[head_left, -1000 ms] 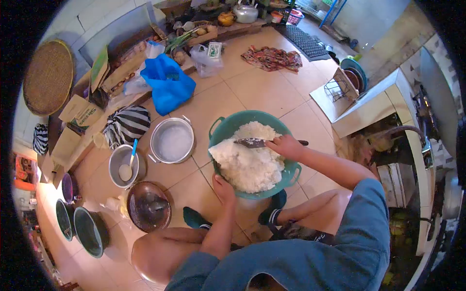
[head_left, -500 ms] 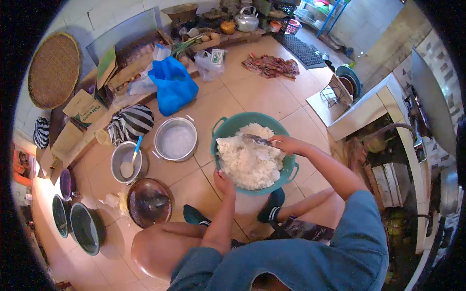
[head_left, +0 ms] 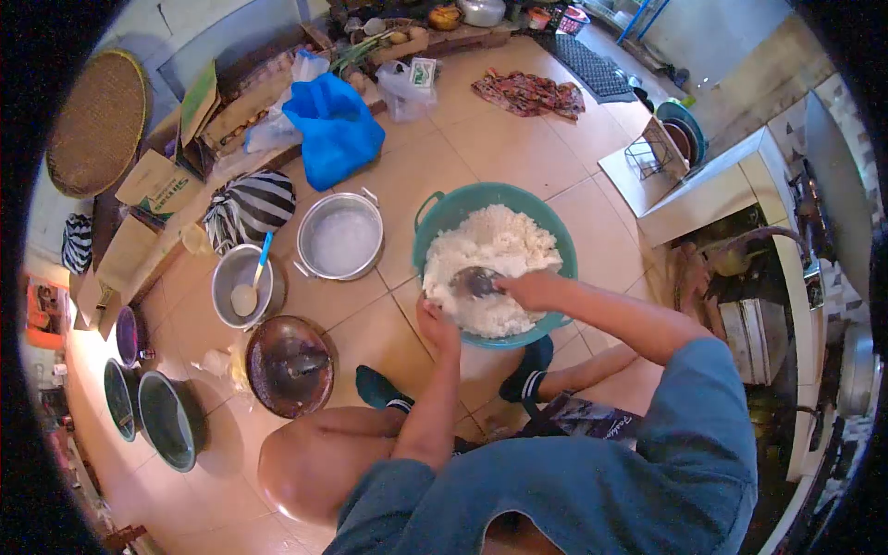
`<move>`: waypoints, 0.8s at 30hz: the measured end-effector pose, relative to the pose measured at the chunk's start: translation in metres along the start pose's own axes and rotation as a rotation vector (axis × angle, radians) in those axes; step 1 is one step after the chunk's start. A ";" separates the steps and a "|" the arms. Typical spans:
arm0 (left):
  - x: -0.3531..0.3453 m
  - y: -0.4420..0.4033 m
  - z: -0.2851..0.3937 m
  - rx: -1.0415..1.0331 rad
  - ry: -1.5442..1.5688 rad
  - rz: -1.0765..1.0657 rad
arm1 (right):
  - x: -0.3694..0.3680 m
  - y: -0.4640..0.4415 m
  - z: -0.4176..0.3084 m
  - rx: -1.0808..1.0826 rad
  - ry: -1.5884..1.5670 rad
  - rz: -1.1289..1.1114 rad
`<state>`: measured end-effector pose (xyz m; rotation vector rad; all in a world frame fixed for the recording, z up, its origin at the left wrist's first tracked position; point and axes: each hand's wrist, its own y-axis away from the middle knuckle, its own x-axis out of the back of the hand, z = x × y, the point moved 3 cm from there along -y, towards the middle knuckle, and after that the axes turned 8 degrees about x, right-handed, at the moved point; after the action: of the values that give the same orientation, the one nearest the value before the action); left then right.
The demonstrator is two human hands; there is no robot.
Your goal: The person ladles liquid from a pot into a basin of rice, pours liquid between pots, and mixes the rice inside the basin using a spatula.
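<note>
Head view: a green basin (head_left: 567, 242) stands on the tiled floor (head_left: 435, 143), heaped with white rice (head_left: 504, 227). To its left, a silver pot (head_left: 339, 198) contains something whitish, its exact nature unclear. Just beside that, a grey pot (head_left: 225, 280) has a blue-handled ladle (head_left: 265, 253) leaning inside. Nearer the person sits a wide brown bowl (head_left: 268, 366). The right hand (head_left: 535, 290) is closed around the handle of a dark spoon (head_left: 476, 281), whose head lies against the rice. The left hand (head_left: 437, 324), partly curled, touches the basin's near-left rim; whether it grips, I cannot tell.
</note>
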<state>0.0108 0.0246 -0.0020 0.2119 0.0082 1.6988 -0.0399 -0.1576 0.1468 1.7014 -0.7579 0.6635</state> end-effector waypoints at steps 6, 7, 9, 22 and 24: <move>0.001 0.001 0.002 -0.047 -0.134 0.060 | -0.042 0.104 0.002 -0.242 -0.038 -0.046; 0.000 0.001 -0.002 -0.044 -0.155 0.069 | -0.045 0.113 0.012 -0.248 -0.063 -0.003; -0.002 -0.003 -0.007 0.022 -0.126 0.020 | -0.049 0.128 0.029 -0.265 -0.112 0.086; -0.001 0.001 0.010 0.098 -0.183 -0.010 | -0.049 -0.096 0.008 -0.303 -0.285 0.407; 0.000 0.002 0.016 0.129 -0.028 -0.042 | -0.065 -0.129 0.006 -0.392 -0.411 0.510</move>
<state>0.0117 0.0220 0.0143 0.3293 0.1008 1.6544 0.0181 -0.1288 0.0175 1.2942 -1.5385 0.4606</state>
